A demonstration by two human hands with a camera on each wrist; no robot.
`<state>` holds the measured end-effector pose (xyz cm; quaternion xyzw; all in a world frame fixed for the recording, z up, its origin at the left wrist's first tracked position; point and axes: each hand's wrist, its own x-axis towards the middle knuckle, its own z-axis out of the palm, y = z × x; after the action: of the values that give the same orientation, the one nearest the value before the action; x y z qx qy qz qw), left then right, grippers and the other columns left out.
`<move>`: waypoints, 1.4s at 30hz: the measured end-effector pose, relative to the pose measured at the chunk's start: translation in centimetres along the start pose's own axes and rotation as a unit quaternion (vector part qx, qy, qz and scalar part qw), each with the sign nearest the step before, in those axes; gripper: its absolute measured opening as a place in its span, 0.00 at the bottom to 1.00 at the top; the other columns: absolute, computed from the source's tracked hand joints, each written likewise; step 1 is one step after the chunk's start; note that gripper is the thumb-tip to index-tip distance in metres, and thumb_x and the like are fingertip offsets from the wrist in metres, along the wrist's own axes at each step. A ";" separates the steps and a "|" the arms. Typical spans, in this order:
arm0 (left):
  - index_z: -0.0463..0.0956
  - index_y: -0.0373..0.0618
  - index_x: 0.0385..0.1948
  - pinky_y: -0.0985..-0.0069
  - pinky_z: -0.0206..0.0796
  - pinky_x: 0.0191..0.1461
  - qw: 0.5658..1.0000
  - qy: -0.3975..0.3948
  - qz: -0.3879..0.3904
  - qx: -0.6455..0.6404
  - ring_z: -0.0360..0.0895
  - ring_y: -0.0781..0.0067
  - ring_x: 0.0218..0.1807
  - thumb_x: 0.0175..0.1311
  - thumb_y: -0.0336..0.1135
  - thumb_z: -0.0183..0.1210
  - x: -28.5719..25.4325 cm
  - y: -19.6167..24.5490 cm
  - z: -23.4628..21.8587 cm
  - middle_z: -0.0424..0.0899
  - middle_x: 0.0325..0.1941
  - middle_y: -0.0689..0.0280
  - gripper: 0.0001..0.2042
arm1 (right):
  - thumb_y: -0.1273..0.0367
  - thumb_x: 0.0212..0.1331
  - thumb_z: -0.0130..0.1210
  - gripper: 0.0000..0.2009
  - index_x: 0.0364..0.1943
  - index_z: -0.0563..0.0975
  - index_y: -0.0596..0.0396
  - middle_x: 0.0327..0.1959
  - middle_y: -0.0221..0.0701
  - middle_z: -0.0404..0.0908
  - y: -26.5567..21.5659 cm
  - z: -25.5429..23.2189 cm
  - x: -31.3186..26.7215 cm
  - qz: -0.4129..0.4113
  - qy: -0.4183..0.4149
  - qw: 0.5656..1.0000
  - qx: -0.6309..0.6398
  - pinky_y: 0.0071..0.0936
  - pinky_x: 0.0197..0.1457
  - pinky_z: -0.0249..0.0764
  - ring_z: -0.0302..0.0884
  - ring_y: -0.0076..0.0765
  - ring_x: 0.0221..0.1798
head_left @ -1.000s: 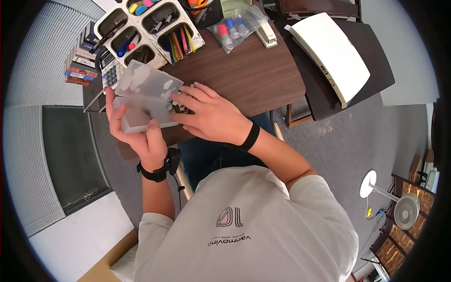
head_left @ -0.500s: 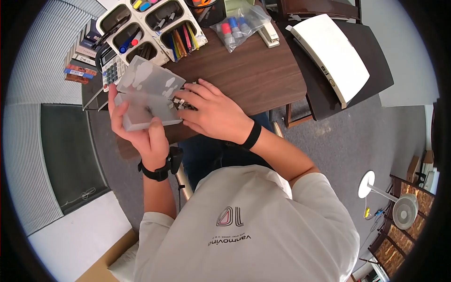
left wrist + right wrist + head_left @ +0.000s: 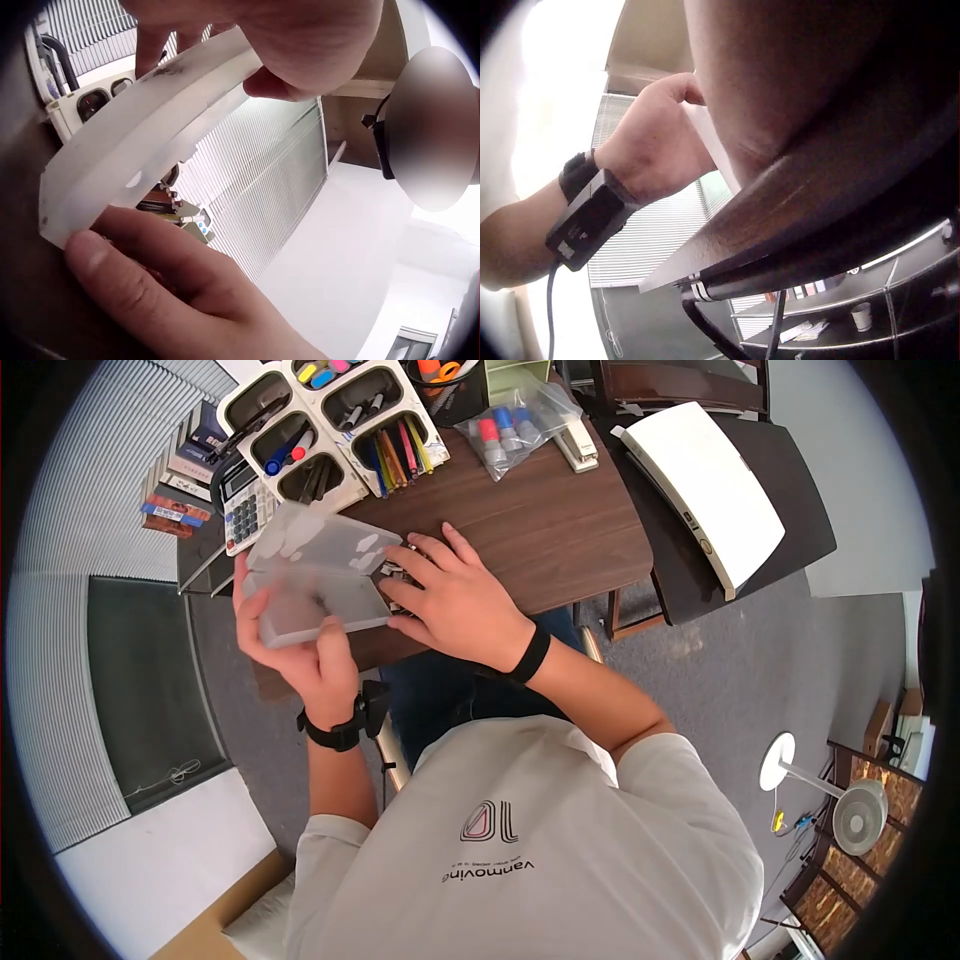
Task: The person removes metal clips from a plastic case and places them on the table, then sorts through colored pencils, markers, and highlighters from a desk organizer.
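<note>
A clear plastic box (image 3: 335, 603) with its lid raised is tilted over the left part of the table in the head view. The left hand (image 3: 305, 660) grips its outer side, thumb on the near edge and fingers along the far side. Beside the box's right end lies the right hand (image 3: 462, 603), palm down, fingers spread over a cluster of small pieces (image 3: 397, 574) on the table. The fingers partly hide these pieces. In the left wrist view the box (image 3: 135, 131) appears edge-on, with the left hand (image 3: 300, 45) around it and the right hand (image 3: 180, 292) at its lower end.
Behind the box stand a white organizer (image 3: 347, 487) with pens and a calculator (image 3: 247, 515). Farther right on the table (image 3: 560, 540) are a bag of markers (image 3: 508, 435), a stapler (image 3: 577, 447) and a black mesh holder (image 3: 455, 402). Books (image 3: 185, 485) are stacked at the left.
The right hand has shifted slightly right, away from the box, with its fingers spread wider. The left hand still grips the box, which has moved only a little.
</note>
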<state>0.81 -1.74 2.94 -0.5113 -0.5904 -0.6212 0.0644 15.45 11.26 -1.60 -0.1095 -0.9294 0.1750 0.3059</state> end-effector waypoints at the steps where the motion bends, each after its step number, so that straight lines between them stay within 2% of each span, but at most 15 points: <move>1: 0.53 0.48 0.70 0.45 0.64 0.78 0.999 0.027 -0.025 0.002 0.59 0.41 0.81 0.55 0.16 0.53 -0.3 0.2 -0.2 0.46 0.85 0.42 0.37 | 0.56 0.62 0.66 0.18 0.53 0.84 0.47 0.70 0.37 0.74 0.0 0.0 0.0 -0.001 0.001 1.000 -0.001 0.60 0.82 0.57 0.67 0.51 0.75; 7: 0.50 0.46 0.76 0.49 0.62 0.81 0.989 0.108 -0.095 0.018 0.62 0.51 0.80 0.64 0.17 0.54 -4.2 -1.8 -3.9 0.52 0.85 0.50 0.38 | 0.63 0.62 0.66 0.13 0.48 0.85 0.48 0.71 0.35 0.74 0.0 -0.4 0.2 -0.008 0.006 1.000 0.010 0.59 0.81 0.60 0.68 0.50 0.74; 9: 0.49 0.45 0.77 0.51 0.62 0.81 0.989 0.112 -0.095 0.032 0.63 0.51 0.80 0.64 0.16 0.53 -5.3 -2.1 -5.2 0.55 0.84 0.50 0.38 | 0.64 0.61 0.66 0.12 0.48 0.86 0.48 0.72 0.34 0.74 0.1 -0.2 0.2 -0.043 0.023 0.998 0.032 0.57 0.81 0.61 0.67 0.48 0.75; 11: 0.50 0.45 0.76 0.51 0.59 0.82 0.984 0.111 -0.134 0.038 0.59 0.52 0.82 0.66 0.23 0.63 -6.0 -2.1 -6.0 0.51 0.85 0.52 0.39 | 0.64 0.61 0.66 0.12 0.48 0.86 0.48 0.72 0.33 0.74 0.0 -0.5 0.4 -0.046 0.021 0.998 0.035 0.56 0.81 0.61 0.67 0.48 0.76; 17: 0.54 0.41 0.76 0.58 0.61 0.80 0.974 0.115 -0.189 0.056 0.64 0.56 0.79 0.70 0.26 0.65 -6.8 -3.7 -9.0 0.60 0.81 0.51 0.35 | 0.64 0.62 0.65 0.13 0.50 0.86 0.47 0.71 0.34 0.76 0.0 -0.3 0.3 -0.042 0.008 0.999 0.021 0.56 0.82 0.59 0.68 0.47 0.76; 20: 0.56 0.40 0.76 0.58 0.61 0.80 0.962 0.088 -0.236 0.102 0.65 0.56 0.78 0.67 0.26 0.69 -6.6 -4.5 -10.2 0.60 0.80 0.53 0.38 | 0.63 0.63 0.64 0.14 0.51 0.86 0.47 0.69 0.35 0.78 0.2 0.3 0.2 -0.028 -0.002 0.999 0.015 0.57 0.82 0.59 0.68 0.46 0.76; 26: 0.67 0.38 0.71 0.61 0.65 0.75 0.958 0.033 -0.215 0.185 0.74 0.58 0.71 0.64 0.28 0.72 -6.4 -5.3 -10.7 0.75 0.71 0.55 0.34 | 0.64 0.66 0.62 0.13 0.52 0.86 0.47 0.65 0.34 0.81 1.7 -0.2 0.3 -0.029 -0.015 0.999 -0.005 0.57 0.80 0.61 0.71 0.45 0.74; 27: 0.67 0.38 0.71 0.61 0.65 0.75 0.958 0.035 -0.219 0.180 0.74 0.58 0.71 0.64 0.28 0.72 -6.3 -4.9 -10.4 0.75 0.71 0.55 0.34 | 0.65 0.66 0.62 0.12 0.52 0.86 0.48 0.65 0.34 0.81 2.0 -0.7 0.3 -0.033 -0.018 0.999 -0.008 0.56 0.80 0.62 0.71 0.46 0.74; 29: 0.74 0.39 0.66 0.62 0.66 0.74 0.934 -0.049 -0.207 0.286 0.75 0.58 0.69 0.67 0.30 0.71 -5.7 -4.0 -10.2 0.77 0.70 0.55 0.26 | 0.65 0.66 0.63 0.13 0.52 0.85 0.49 0.64 0.34 0.81 3.1 -1.3 0.0 -0.027 -0.019 0.999 0.004 0.54 0.79 0.63 0.71 0.47 0.73; 30: 0.74 0.39 0.66 0.62 0.66 0.74 0.936 -0.044 -0.207 0.282 0.75 0.58 0.69 0.67 0.30 0.71 -5.6 -4.1 -10.1 0.77 0.70 0.55 0.26 | 0.66 0.65 0.64 0.13 0.52 0.85 0.49 0.64 0.34 0.81 3.8 -1.7 0.0 -0.021 -0.014 1.000 0.019 0.52 0.79 0.65 0.72 0.48 0.73; 32: 0.80 0.42 0.59 0.61 0.66 0.72 0.936 -0.078 -0.127 0.319 0.77 0.54 0.67 0.66 0.30 0.70 -5.6 -4.5 -10.2 0.79 0.67 0.55 0.20 | 0.66 0.65 0.65 0.14 0.52 0.85 0.50 0.65 0.35 0.80 5.1 -2.5 -0.6 -0.023 -0.020 0.999 0.027 0.51 0.79 0.66 0.72 0.48 0.73; 34: 0.81 0.42 0.56 0.60 0.66 0.72 0.937 -0.070 -0.140 0.314 0.77 0.53 0.67 0.66 0.30 0.70 -5.4 -4.0 -9.7 0.79 0.66 0.54 0.18 | 0.67 0.64 0.65 0.14 0.53 0.85 0.50 0.65 0.35 0.80 5.4 -3.0 -0.8 -0.026 -0.029 0.998 0.039 0.49 0.78 0.67 0.72 0.49 0.73; 36: 0.82 0.43 0.54 0.60 0.66 0.72 0.936 -0.059 -0.150 0.312 0.76 0.51 0.67 0.66 0.30 0.69 -5.6 -3.8 -9.6 0.79 0.66 0.54 0.15 | 0.62 0.63 0.66 0.19 0.57 0.83 0.49 0.68 0.38 0.78 4.9 -3.3 -0.6 0.021 -0.021 0.997 0.066 0.53 0.80 0.63 0.69 0.51 0.75; 40: 0.82 0.43 0.47 0.58 0.66 0.72 0.938 -0.051 -0.134 0.316 0.75 0.50 0.69 0.66 0.30 0.68 -6.0 -4.5 -9.7 0.79 0.66 0.53 0.10 | 0.50 0.57 0.70 0.33 0.64 0.80 0.51 0.70 0.42 0.75 2.8 -2.7 0.5 0.016 -0.008 0.999 -0.028 0.60 0.84 0.52 0.63 0.53 0.79; 42: 0.82 0.42 0.44 0.58 0.66 0.72 0.937 -0.050 -0.130 0.320 0.75 0.50 0.69 0.66 0.30 0.68 -6.3 -4.4 -9.8 0.78 0.66 0.53 0.08 | 0.48 0.58 0.69 0.34 0.65 0.79 0.53 0.70 0.42 0.75 1.8 -1.9 1.6 -0.001 -0.025 0.999 -0.035 0.60 0.83 0.53 0.63 0.53 0.79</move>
<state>-4.75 -11.53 -2.31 -0.4128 -0.8217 -0.3762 0.1132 15.52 13.92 -0.03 -0.1152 -0.9424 0.1448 0.2787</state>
